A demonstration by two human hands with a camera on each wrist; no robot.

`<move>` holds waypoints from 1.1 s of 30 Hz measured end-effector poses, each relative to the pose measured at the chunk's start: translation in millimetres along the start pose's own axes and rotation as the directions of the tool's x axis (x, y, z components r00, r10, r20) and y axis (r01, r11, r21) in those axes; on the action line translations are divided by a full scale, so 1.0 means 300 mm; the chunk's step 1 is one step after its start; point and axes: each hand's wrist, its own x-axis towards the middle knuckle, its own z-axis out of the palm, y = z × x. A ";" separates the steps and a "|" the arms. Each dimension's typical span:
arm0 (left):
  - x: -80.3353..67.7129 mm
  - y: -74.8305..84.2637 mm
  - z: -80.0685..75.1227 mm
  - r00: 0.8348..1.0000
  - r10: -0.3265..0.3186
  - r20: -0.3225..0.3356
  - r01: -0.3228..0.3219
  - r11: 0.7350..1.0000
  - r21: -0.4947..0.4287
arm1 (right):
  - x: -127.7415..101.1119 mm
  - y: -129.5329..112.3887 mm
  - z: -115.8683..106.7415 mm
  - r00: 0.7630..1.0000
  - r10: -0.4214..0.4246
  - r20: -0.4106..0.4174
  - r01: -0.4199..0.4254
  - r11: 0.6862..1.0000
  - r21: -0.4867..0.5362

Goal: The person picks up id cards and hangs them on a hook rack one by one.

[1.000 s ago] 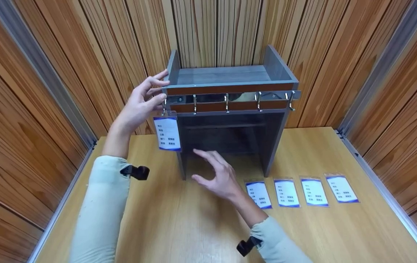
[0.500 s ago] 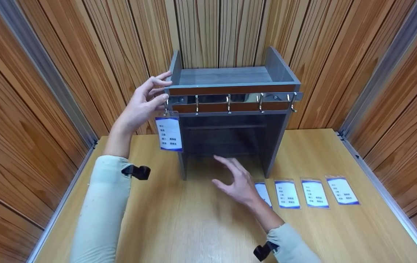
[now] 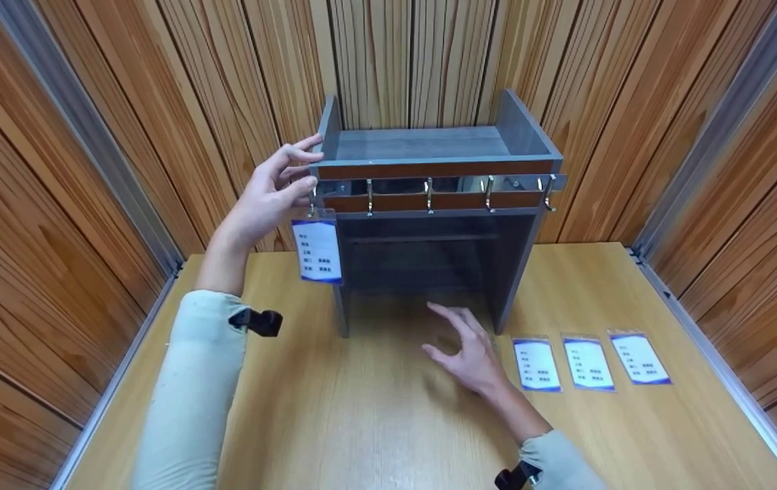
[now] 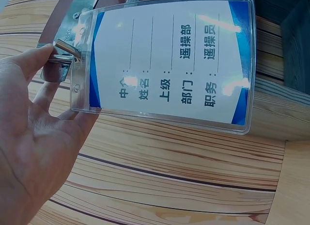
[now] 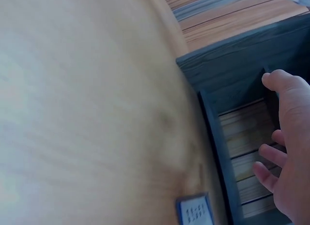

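A grey wooden shelf (image 3: 422, 144) stands against the back wall, with a metal hook rail (image 3: 456, 184) across its front. A clear-sleeved badge (image 3: 319, 248) with blue corners hangs from the leftmost hook; in the left wrist view, the hook passes through the sleeve's slot. My left hand (image 3: 262, 201) grips the shelf's upper left corner, thumb at the rail's end and fingers along the side panel. Above the table, in front of the shelf, my right hand (image 3: 470, 354) has its fingers spread and holds nothing. It hides the leftmost badge of the row on the table.
Three more badges, the near one (image 3: 536, 365), the middle one (image 3: 588, 363) and the far one (image 3: 639, 358), lie flat on the wooden table (image 3: 361, 422) at right. The other hooks carry nothing. Wood-panelled walls (image 3: 89, 170) enclose the table on three sides.
My right hand has moved rightward and slightly toward me, from near the hanging badge to over the leftmost badge on the table. My left hand keeps its place at the shelf corner.
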 end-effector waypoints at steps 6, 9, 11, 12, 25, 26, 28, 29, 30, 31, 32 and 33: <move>0.003 0.001 0.003 1.000 0.002 -0.003 -0.001 1.000 0.015 | -0.035 0.044 -0.025 0.999 0.042 -0.013 -0.042 0.999 -0.028; 0.002 -0.001 0.003 1.000 0.003 -0.003 -0.003 1.000 0.010 | -0.049 0.066 -0.039 0.998 0.069 -0.009 -0.069 0.997 -0.024; 0.000 -0.002 0.001 1.000 0.002 -0.003 -0.002 1.000 0.008 | -0.057 0.081 -0.048 0.996 0.083 -0.008 -0.084 0.996 -0.031; -0.001 -0.003 0.001 1.000 0.002 -0.003 -0.002 1.000 0.005 | -0.062 0.088 -0.053 0.995 0.095 -0.008 -0.095 0.995 -0.034; -0.002 -0.001 -0.002 1.000 0.008 -0.008 -0.008 1.000 0.016 | -0.099 0.144 -0.111 0.973 0.229 0.017 -0.226 0.969 -0.097; -0.002 -0.001 -0.002 1.000 0.007 -0.008 -0.007 1.000 0.017 | -0.101 0.144 -0.113 0.967 0.252 0.031 -0.248 0.964 -0.099; -0.002 -0.001 -0.002 1.000 0.006 -0.009 -0.006 1.000 0.011 | -0.105 0.145 -0.117 0.951 0.302 0.064 -0.294 0.950 -0.107; -0.003 -0.001 -0.001 1.000 0.006 -0.009 -0.006 1.000 0.005 | -0.106 0.145 -0.118 0.942 0.326 0.079 -0.317 0.942 -0.113; -0.003 -0.001 -0.001 1.000 0.005 -0.009 -0.005 1.000 0.002 | -0.108 0.144 -0.119 0.932 0.349 0.094 -0.337 0.934 -0.120; -0.003 -0.001 -0.001 1.000 0.006 -0.008 -0.006 1.000 -0.002 | -0.110 0.144 -0.120 0.923 0.370 0.107 -0.356 0.926 -0.128; -0.003 0.000 0.000 1.000 0.007 -0.006 -0.007 1.000 -0.006 | -0.111 0.144 -0.121 0.914 0.388 0.119 -0.372 0.918 -0.137; -0.003 0.000 0.000 1.000 0.009 -0.006 -0.009 1.000 -0.009 | -0.113 0.143 -0.121 0.905 0.405 0.129 -0.387 0.911 -0.144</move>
